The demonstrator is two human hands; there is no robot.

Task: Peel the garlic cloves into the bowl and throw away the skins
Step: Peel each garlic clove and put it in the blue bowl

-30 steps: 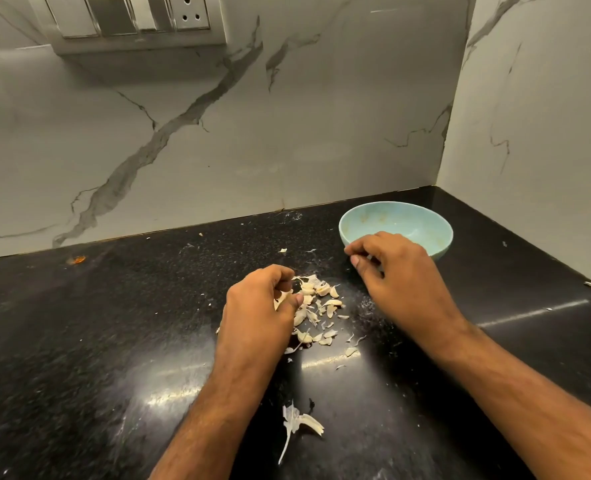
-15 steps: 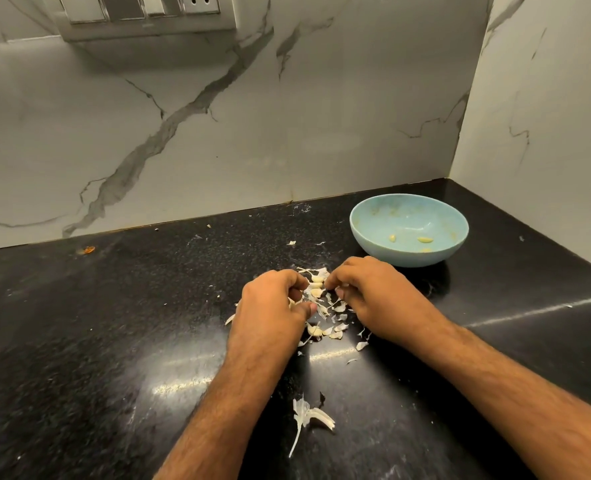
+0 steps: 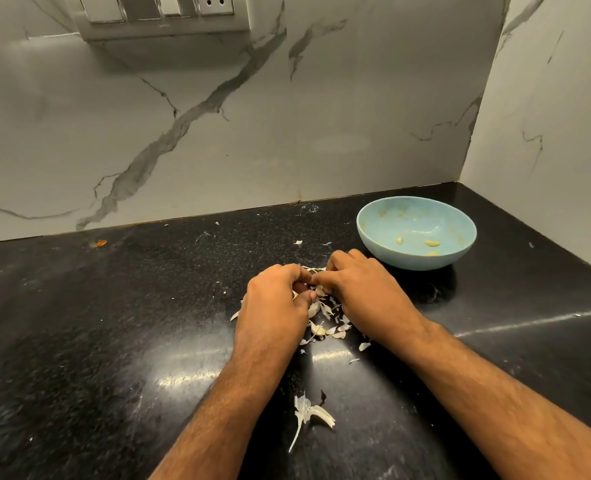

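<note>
Right hand moved from bowl to left hand; both pinching garlic clove between.

Dim warm light, glare streaks on glossy black countertop, wide-angle bending at edges, slightly soft

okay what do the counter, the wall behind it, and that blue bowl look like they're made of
Counter: polished black stone, probably granite, judging by its pale speckles and mirror-like light streaks. Wall: marble-look slabs or tiles, off-white with grey veins and a soft sheen; real or printed, I can't tell. Bowl: light blue, smooth, matte, thick-rimmed, so likely ceramic or melamine.
</note>
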